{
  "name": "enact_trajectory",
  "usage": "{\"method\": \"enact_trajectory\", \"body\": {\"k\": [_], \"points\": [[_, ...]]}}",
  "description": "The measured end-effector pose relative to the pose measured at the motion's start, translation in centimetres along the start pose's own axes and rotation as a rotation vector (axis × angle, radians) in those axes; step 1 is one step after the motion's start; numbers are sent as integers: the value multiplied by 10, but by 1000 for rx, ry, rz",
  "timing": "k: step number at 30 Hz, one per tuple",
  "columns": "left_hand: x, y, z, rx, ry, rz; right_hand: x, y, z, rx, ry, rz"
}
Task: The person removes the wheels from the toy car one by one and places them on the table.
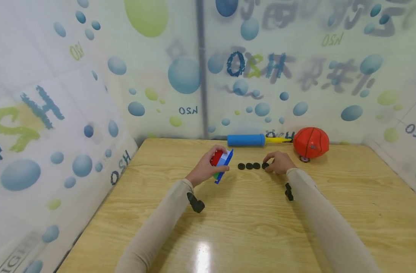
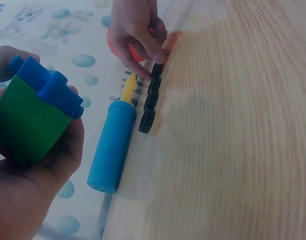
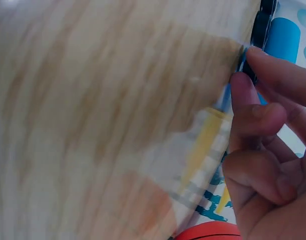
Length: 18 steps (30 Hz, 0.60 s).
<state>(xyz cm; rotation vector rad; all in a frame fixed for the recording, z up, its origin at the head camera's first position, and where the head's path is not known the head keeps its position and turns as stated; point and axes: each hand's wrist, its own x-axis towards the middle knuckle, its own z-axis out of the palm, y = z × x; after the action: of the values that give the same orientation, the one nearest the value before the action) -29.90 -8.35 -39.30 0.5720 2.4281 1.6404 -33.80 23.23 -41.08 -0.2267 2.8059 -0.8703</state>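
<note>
My left hand (image 1: 208,167) grips a stack of toy blocks (image 1: 222,162), red, blue and green, tilted just above the table; in the left wrist view the green block with its blue top (image 2: 35,112) fills that hand (image 2: 42,165). Several black discs (image 1: 249,166) lie in a row on the table. My right hand (image 1: 272,164) pinches the rightmost disc (image 1: 265,165) with thumb and index finger. From the left wrist, that hand (image 2: 150,52) is over the far end of the disc row (image 2: 148,102). The right wrist view shows curled fingers (image 3: 255,95) and a blurred disc (image 3: 263,22).
A blue air pump (image 1: 246,140) with a yellow handle (image 1: 278,140) lies along the back edge of the wooden table (image 1: 249,227). A red-orange ball (image 1: 311,142) rests at the back right. Bubble-printed walls enclose the table on three sides.
</note>
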Motion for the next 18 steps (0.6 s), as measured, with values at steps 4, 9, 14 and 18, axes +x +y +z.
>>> {"method": "enact_trajectory", "body": {"k": [4,9,14,18], "points": [[0,0,0,9,-10,5,-1,0,0,11,-5,13],[0,-1,1,15,-19,12,-3,-5,0,44,-17,34],[1,-1,3,12,-35,19,-5,-7,-1,49,-17,46],[1,-2,4,30,-41,14,-5,-6,-2,56,-15,30]]}}
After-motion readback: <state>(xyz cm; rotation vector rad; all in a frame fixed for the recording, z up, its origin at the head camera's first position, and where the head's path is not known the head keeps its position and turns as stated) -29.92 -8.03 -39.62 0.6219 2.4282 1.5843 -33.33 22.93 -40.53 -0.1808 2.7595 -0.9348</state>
